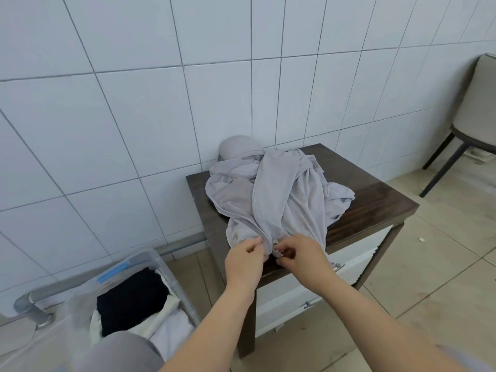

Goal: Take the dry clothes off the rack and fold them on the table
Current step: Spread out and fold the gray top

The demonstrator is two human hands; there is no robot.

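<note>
A pale grey zip-up garment (276, 194) lies crumpled on a small dark wooden table (375, 208) against the tiled wall. Its hem reaches the table's near edge. My left hand (245, 260) pinches the hem on the left side of the front opening. My right hand (300, 253) pinches the zipper end on the other side, fingers curled round it. The two hands sit close together at the table's front edge. No drying rack is in view.
A clear plastic bin (150, 267) with black and white clothes stands on the floor at the left. A white drawer unit (322, 280) sits under the table. A grey chair (467, 124) is at the far right. A grey pipe (32, 299) runs along the wall's base.
</note>
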